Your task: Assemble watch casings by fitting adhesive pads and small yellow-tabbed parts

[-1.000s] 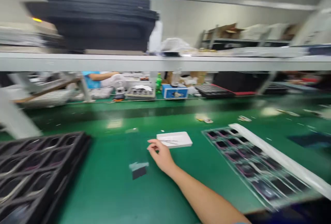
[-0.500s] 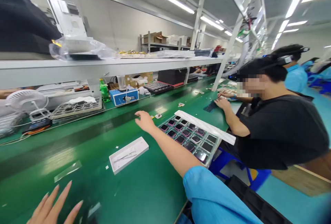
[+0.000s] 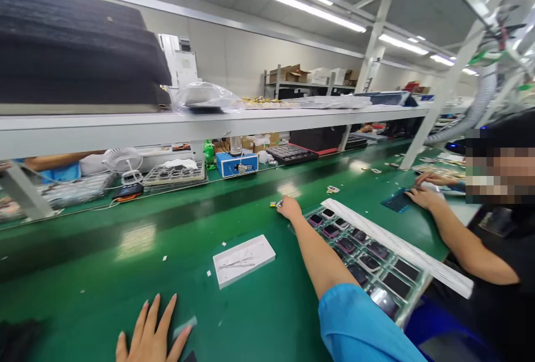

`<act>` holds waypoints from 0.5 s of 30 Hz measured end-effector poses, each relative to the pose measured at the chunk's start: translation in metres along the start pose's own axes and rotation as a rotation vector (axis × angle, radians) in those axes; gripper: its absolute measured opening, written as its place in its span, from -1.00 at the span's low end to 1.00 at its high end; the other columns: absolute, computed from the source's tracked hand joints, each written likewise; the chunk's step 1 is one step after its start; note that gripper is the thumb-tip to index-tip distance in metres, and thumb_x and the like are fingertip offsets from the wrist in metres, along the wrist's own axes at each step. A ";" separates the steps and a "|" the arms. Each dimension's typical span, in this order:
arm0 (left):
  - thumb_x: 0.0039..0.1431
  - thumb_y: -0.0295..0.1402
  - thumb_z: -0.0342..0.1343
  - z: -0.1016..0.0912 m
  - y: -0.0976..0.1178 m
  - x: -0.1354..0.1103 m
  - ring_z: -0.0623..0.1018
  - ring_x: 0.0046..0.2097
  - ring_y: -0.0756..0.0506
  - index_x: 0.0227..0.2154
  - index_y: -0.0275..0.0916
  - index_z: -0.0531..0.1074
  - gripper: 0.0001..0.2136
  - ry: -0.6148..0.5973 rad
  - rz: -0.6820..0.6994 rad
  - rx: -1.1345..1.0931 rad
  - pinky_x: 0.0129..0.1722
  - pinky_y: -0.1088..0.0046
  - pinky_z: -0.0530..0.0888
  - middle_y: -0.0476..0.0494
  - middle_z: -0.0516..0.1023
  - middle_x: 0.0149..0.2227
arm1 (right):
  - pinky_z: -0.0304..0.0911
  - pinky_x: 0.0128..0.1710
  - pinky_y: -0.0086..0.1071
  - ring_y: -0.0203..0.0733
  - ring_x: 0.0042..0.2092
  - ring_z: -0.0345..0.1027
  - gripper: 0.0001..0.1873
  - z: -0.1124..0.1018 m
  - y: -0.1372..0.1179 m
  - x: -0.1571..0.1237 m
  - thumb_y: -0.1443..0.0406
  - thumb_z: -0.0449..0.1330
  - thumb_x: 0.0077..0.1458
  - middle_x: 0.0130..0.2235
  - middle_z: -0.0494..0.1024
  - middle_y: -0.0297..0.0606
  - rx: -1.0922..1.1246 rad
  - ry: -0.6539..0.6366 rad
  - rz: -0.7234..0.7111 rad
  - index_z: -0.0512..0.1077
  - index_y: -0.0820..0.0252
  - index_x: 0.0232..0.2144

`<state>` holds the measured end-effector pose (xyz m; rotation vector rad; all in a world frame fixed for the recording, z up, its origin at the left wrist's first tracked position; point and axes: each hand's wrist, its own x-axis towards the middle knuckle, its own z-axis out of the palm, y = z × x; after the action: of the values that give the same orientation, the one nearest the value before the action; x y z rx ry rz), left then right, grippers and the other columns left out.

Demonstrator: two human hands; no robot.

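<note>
My left hand (image 3: pixel 151 335) is flat over the green bench with its fingers spread. Its thumb is beside a small clear strip (image 3: pixel 184 326). My right arm reaches forward, and the fingers of my right hand (image 3: pixel 290 209) are closed at a small white part (image 3: pixel 280 204) with a dark pattern and a yellow end; the hand partly hides it. Between my hands lies a shallow white box (image 3: pixel 218 278) with tweezers (image 3: pixel 237 263) in it. Beneath my right forearm, a clear tray (image 3: pixel 412 302) holds rows of dark square watch-like pieces, several with pink or white rims.
A long white strip (image 3: pixel 397 245) lies along the tray's far side. At right, a co-worker's hands (image 3: pixel 426 195) handle a dark blue sheet (image 3: pixel 395 200). A blue device (image 3: pixel 237 165), a fan (image 3: pixel 123 160) and a shelf (image 3: pixel 251 122) line the back. White scraps (image 3: pixel 164 258) dot the bench.
The view has turned left, so the bench items appear farther right. My right hand has come to the small white part and its fingers have closed there. My left hand stays spread.
</note>
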<state>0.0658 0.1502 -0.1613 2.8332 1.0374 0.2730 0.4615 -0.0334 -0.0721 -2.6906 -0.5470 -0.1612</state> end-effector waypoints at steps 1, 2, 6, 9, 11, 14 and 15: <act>0.11 0.00 -0.21 -0.001 0.002 -0.001 0.00 0.28 -0.32 0.16 -0.11 0.18 -0.42 -0.002 0.008 -0.005 0.12 -0.14 0.02 -0.22 0.11 0.26 | 0.29 -0.09 -0.15 -0.13 -0.07 0.32 -0.68 -0.002 -0.008 -0.004 0.24 0.13 0.15 -0.05 0.39 -0.15 0.017 0.013 -0.054 0.32 0.27 -0.07; 0.11 0.00 -0.18 -0.002 0.003 -0.003 0.00 0.28 -0.32 0.15 -0.13 0.21 -0.42 0.001 0.022 -0.018 0.13 -0.13 0.00 -0.25 0.12 0.25 | 0.26 -0.06 -0.15 -0.11 -0.05 0.31 -0.67 -0.004 -0.017 -0.010 0.28 0.16 0.11 -0.05 0.39 -0.12 0.040 0.028 -0.114 0.32 0.28 -0.07; 0.07 -0.09 -0.04 -0.015 0.010 -0.007 0.00 0.28 -0.35 0.08 -0.30 0.31 -0.44 0.066 0.065 -0.192 0.17 -0.11 -0.05 -0.40 0.17 0.22 | 0.13 0.06 -0.21 -0.07 0.05 0.21 -0.49 -0.010 -0.069 -0.061 0.43 0.19 -0.06 0.01 0.37 -0.10 0.164 0.062 -0.404 0.26 0.25 0.00; 0.11 -0.10 -0.04 -0.034 0.013 -0.006 0.11 0.25 -0.27 0.04 -0.27 0.35 -0.50 0.160 0.056 -0.595 0.20 0.05 0.03 -0.34 0.23 0.19 | 0.14 0.06 -0.28 -0.15 0.04 0.21 -0.44 -0.008 -0.112 -0.127 0.41 0.18 -0.10 0.02 0.37 -0.23 0.310 -0.009 -0.681 0.24 0.13 0.02; 0.12 -0.07 -0.03 -0.048 0.012 -0.006 0.27 0.17 -0.25 0.04 -0.24 0.35 -0.51 0.042 -0.011 -1.018 0.17 0.12 0.15 -0.30 0.35 0.11 | 0.17 0.03 -0.28 -0.16 0.00 0.24 -0.44 -0.004 -0.133 -0.175 0.41 0.18 -0.13 -0.02 0.40 -0.24 0.530 -0.104 -0.924 0.24 0.13 0.00; 0.12 -0.12 0.05 -0.063 0.008 -0.010 0.45 0.00 -0.22 0.04 -0.25 0.35 -0.53 -0.344 -0.032 -1.557 0.03 0.20 0.35 -0.29 0.49 -0.03 | 0.18 0.01 -0.25 -0.15 -0.02 0.25 -0.46 0.004 -0.148 -0.227 0.43 0.18 -0.14 -0.07 0.43 -0.24 0.706 -0.218 -1.075 0.26 0.12 -0.03; 0.12 -0.16 0.08 -0.066 0.006 -0.012 0.49 -0.06 -0.19 0.02 -0.25 0.37 -0.57 -0.442 -0.011 -1.650 -0.01 0.24 0.39 -0.28 0.51 -0.07 | 0.18 0.02 -0.23 -0.14 -0.02 0.24 -0.46 0.007 -0.149 -0.238 0.44 0.18 -0.14 -0.07 0.44 -0.24 0.733 -0.229 -1.083 0.26 0.11 -0.04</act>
<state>0.0471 0.1403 -0.0977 1.2696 0.3293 0.2713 0.1844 0.0123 -0.0704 -1.4912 -1.6868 0.0628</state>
